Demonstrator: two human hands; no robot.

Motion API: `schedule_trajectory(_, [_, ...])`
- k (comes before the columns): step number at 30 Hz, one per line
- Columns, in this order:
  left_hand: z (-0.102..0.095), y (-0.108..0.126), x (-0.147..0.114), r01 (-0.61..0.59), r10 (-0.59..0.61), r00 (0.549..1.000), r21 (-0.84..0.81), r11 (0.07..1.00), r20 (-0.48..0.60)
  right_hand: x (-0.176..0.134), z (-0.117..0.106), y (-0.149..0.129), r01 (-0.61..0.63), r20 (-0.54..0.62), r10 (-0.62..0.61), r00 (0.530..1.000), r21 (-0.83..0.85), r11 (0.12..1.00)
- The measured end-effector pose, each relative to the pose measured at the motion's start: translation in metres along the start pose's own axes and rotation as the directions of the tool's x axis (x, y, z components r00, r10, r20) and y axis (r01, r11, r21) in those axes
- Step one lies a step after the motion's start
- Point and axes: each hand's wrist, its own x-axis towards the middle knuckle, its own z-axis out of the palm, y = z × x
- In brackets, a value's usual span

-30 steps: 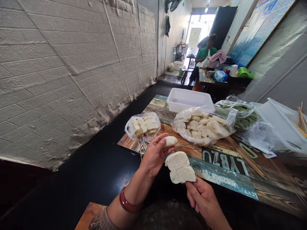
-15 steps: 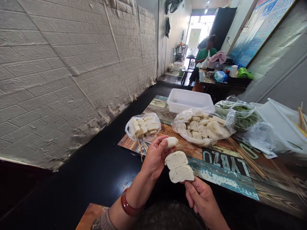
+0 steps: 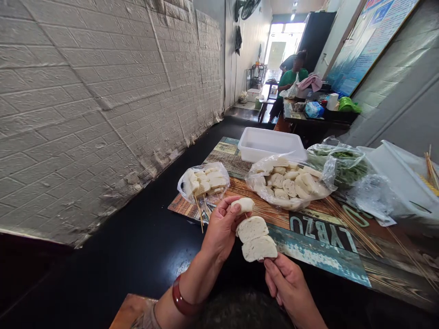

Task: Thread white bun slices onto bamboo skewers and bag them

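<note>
Between finger and thumb, my left hand (image 3: 222, 226) pinches a white, spongy slice (image 3: 244, 205) at the tip of a thin skewer. Two more white slices (image 3: 257, 238) are threaded on that skewer below it, touching each other. My right hand (image 3: 286, 278) grips the skewer's lower end just under them; most of the stick is hidden by the fingers. Beyond my hands lies an open plastic bag of loose white slices (image 3: 288, 185). Left of it, finished-looking skewers of slices (image 3: 206, 180) rest on another plastic bag, their sticks (image 3: 199, 214) pointing toward me.
Bare skewers (image 3: 356, 228) lie on the patterned table (image 3: 318, 249). Behind stands a white plastic tub (image 3: 270, 141); to the right are a bag of greens (image 3: 346, 164) and a white bin (image 3: 401, 178). A person in green (image 3: 291, 80) sits at a farther table.
The slice in my left hand has shifted very slightly down, closer to the threaded ones, and the skewer tip shows at its underside. My right hand stays in place.
</note>
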Motion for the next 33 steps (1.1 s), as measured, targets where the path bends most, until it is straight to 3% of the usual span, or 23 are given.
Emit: schedule_trajectory(33, [0.005,-0.017,-0.003,-0.047,0.047,0.999,0.020,0.999,0.003,0.008,0.011,-0.003,0.052,-0.082,-0.054,0.995,-0.028,0.998])
